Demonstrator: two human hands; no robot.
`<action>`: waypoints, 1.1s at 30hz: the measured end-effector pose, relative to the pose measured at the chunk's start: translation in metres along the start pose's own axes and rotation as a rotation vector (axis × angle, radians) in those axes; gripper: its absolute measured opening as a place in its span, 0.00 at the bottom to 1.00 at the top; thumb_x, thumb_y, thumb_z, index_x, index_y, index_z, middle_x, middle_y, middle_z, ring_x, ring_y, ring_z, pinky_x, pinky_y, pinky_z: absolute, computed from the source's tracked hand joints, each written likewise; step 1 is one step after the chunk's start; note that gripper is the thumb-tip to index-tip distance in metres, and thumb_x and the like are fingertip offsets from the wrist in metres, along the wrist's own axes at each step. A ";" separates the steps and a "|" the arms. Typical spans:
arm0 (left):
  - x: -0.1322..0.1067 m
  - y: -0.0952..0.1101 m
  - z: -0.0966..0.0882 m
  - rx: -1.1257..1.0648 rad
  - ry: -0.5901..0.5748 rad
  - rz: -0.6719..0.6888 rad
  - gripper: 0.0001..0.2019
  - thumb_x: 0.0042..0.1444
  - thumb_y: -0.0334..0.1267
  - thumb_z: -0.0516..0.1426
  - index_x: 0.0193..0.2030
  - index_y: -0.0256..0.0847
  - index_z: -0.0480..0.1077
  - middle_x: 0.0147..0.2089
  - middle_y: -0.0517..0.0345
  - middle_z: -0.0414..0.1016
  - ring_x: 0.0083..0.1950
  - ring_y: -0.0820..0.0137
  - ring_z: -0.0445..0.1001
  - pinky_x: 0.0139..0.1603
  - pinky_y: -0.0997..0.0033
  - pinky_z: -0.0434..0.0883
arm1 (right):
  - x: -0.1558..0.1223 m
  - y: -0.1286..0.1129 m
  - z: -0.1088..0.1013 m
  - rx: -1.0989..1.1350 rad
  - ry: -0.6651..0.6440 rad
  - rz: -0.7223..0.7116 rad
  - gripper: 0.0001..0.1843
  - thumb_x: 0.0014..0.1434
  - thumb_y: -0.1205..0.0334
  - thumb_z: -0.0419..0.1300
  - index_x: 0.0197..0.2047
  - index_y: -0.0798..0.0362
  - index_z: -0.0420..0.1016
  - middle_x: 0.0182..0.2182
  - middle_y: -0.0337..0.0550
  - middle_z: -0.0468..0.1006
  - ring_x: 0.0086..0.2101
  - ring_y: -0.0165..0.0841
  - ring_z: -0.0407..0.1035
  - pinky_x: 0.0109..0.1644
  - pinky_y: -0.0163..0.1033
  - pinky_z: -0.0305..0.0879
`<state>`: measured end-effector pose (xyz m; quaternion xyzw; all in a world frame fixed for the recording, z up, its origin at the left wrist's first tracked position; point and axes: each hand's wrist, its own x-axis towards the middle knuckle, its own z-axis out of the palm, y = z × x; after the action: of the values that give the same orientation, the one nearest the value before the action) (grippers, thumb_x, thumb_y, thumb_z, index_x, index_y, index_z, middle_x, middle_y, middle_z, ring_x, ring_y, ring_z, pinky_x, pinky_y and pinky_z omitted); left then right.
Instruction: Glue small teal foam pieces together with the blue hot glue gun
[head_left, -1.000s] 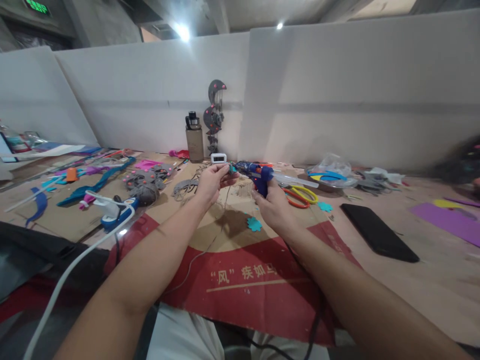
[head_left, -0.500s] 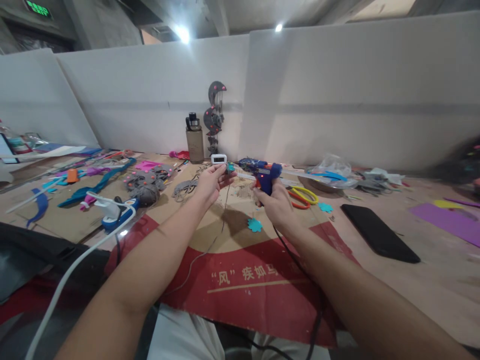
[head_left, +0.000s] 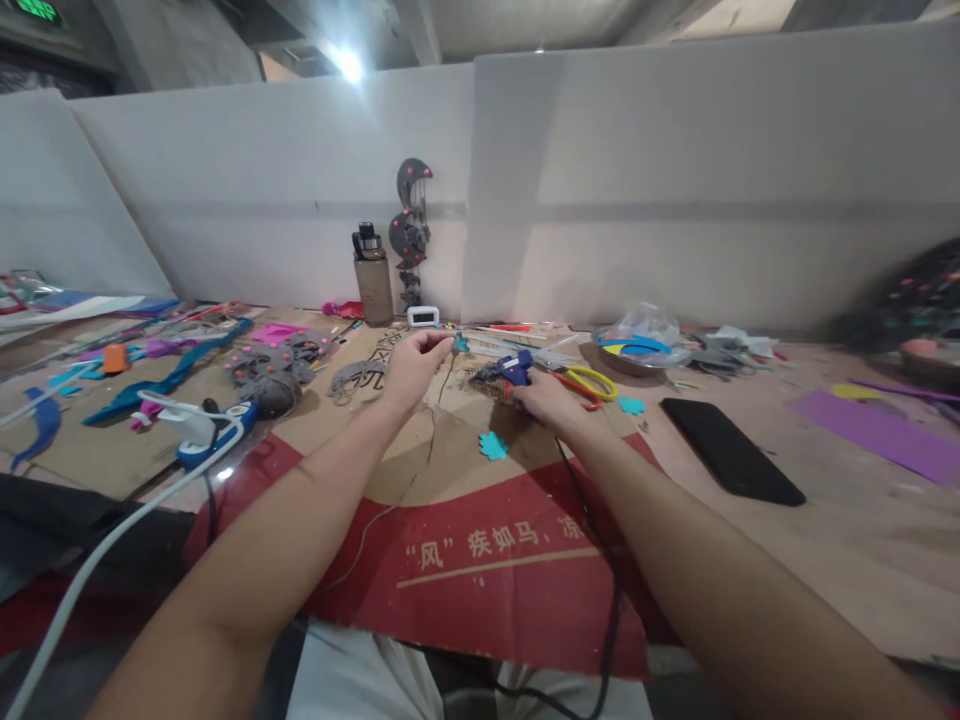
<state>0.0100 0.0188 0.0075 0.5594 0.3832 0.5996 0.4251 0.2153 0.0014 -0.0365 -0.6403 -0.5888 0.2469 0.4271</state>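
My left hand (head_left: 420, 366) is closed in a pinch over the middle of the board. At its fingertips is a small teal flower piece (head_left: 460, 343), and a thin grey string (head_left: 433, 432) trails down from there toward my lap. My right hand (head_left: 550, 396) is wrapped around a blue hot glue gun (head_left: 514, 368), low over the cardboard with its nozzle pointing left. Part of the gun's handle is hidden by my fingers. A turquoise paper flower (head_left: 493, 446) lies flat on the cardboard (head_left: 420, 470) between my forearms.
Yellow-handled scissors (head_left: 592, 381) lie just beyond my right hand. Further right are a second turquoise flower (head_left: 631, 405), a black phone (head_left: 731, 450) and a bowl (head_left: 641, 362). At left sit grey yarn (head_left: 277, 388) and a blue power strip (head_left: 217, 435). A bottle (head_left: 373, 280) stands behind.
My right hand has lowered the glue gun toward the cardboard, away from the teal piece. My left hand stays pinched near the same place, and the view has shifted slightly right.
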 end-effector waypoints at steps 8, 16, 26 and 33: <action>-0.010 0.010 0.006 0.205 -0.058 0.159 0.04 0.49 0.36 0.62 0.32 0.39 0.76 0.29 0.58 0.75 0.28 0.75 0.66 0.33 0.75 0.65 | -0.027 -0.044 -0.010 -0.084 0.261 -0.433 0.07 0.52 0.59 0.59 0.30 0.50 0.63 0.34 0.49 0.71 0.41 0.42 0.65 0.49 0.51 0.61; -0.019 0.013 0.005 0.518 -0.099 0.447 0.03 0.52 0.34 0.60 0.32 0.43 0.76 0.33 0.55 0.74 0.38 0.68 0.69 0.44 0.69 0.66 | -0.045 -0.070 0.034 0.878 -0.139 -0.027 0.24 0.44 0.57 0.64 0.39 0.48 0.54 0.31 0.34 0.72 0.33 0.30 0.71 0.38 0.38 0.65; -0.021 0.015 0.013 0.425 -0.115 0.263 0.05 0.50 0.36 0.59 0.32 0.38 0.74 0.29 0.58 0.75 0.30 0.73 0.68 0.35 0.72 0.66 | -0.036 -0.063 0.023 0.656 0.037 -0.068 0.08 0.49 0.57 0.59 0.30 0.51 0.64 0.23 0.30 0.62 0.22 0.24 0.55 0.22 0.32 0.53; -0.021 0.016 0.014 0.284 -0.172 0.100 0.09 0.49 0.40 0.60 0.33 0.36 0.74 0.26 0.60 0.73 0.26 0.76 0.65 0.29 0.73 0.63 | -0.030 -0.057 0.022 0.565 0.095 -0.110 0.11 0.49 0.53 0.60 0.28 0.52 0.67 0.23 0.33 0.64 0.23 0.26 0.55 0.26 0.34 0.52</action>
<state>0.0232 -0.0068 0.0166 0.6813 0.3980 0.5100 0.3427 0.1609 -0.0255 -0.0060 -0.4739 -0.5099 0.3471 0.6284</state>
